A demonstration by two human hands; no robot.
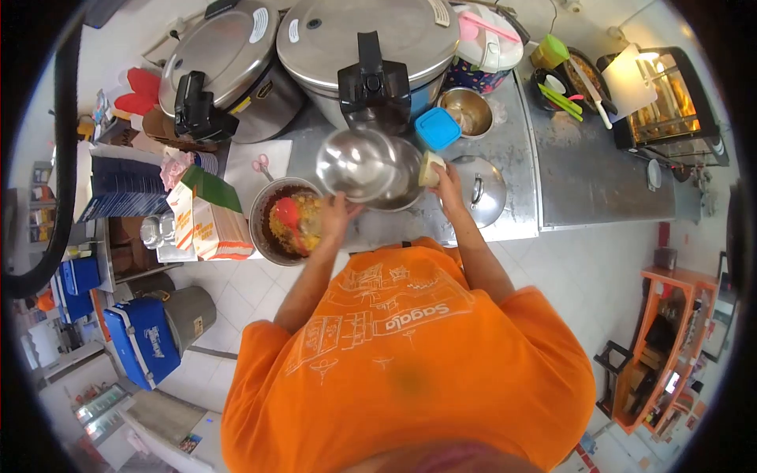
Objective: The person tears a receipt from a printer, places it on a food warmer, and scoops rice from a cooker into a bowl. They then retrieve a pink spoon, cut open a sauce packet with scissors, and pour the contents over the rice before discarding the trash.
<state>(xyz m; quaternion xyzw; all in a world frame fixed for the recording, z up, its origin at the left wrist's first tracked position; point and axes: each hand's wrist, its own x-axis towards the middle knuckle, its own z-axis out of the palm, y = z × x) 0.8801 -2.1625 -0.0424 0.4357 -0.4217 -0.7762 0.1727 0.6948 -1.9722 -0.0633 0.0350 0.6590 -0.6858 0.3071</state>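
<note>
From where I stand by the counter (568,189), the left hand (339,217) has the near steel bowl (356,164) pinched at its lower rim — a narrow grip, most likely to keep the fingers clear of the hollow. That bowl is over the worktop, partly covering a second bowl (408,175); whether the two touch I can't tell. The right hand (448,189) is closed around a small pale yellow piece (430,169), cup or block I can't say, held at the second bowl's right edge, which seems to keep both hands working close together. Just left of the left hand sits a pot (254,217) of yellowish food with a red spatula (287,211) resting in it, presumably for easy reach. A steel lid (490,206) lies flat beside the right hand, and the big cookers (359,39) stand along the back — probably to leave the front edge for handwork.
</note>
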